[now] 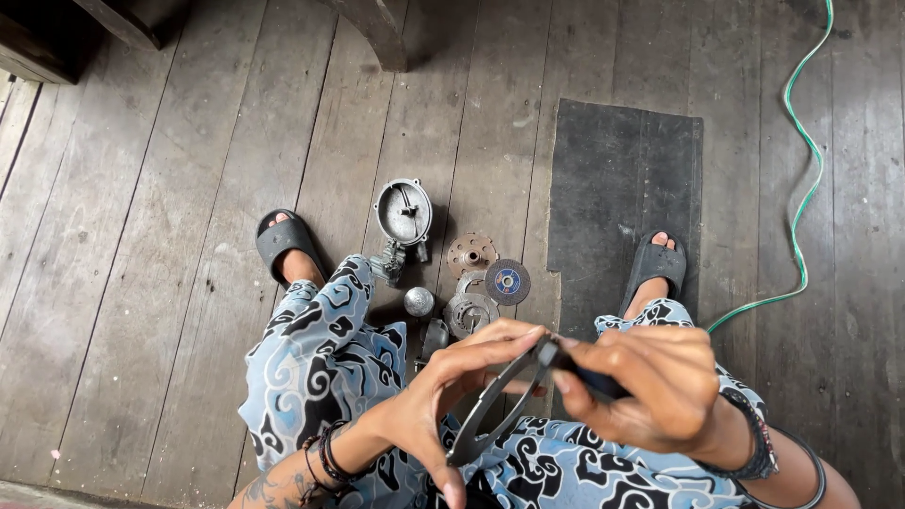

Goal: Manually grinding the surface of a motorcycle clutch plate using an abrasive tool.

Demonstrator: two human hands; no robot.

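Head view: both hands' fingers [528,337] grip a dark tool [500,396] above scattered metal parts [443,273].

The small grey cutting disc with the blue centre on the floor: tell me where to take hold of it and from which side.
Grip the cutting disc by its thin rim, coming from above on its right side. It lies flat on the boards, and its left edge sits against the metal parts, while the right edge next to the dark mat looks free for fingertips, probably by tipping it up first.

Metal parts [443,273] crowd the floor between the feet; bare planks [141,283] lie alongside.
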